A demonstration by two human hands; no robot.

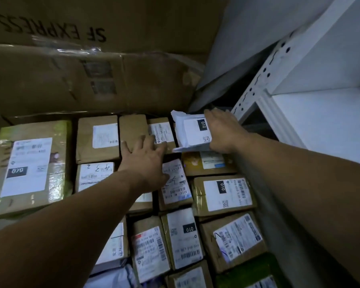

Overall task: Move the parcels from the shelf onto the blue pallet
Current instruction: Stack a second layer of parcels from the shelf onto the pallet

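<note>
Parcel [192, 133] in right hand [222, 132], left hand [146, 161] beside

Dim light. Grey wall [258, 28] upper right. Taped cardboard carton [92, 84], SF EXPRESS print inverted, across the back. White perforated shelf upright [258, 84] at right.

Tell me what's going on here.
A person reaches both arms over a tight layer of labelled parcels. The right hand grips a white parcel at the far corner, beside the shelf, apparently setting it among the others. The left hand is spread open over a brown box; contact is unclear. A big carton stands behind.
</note>
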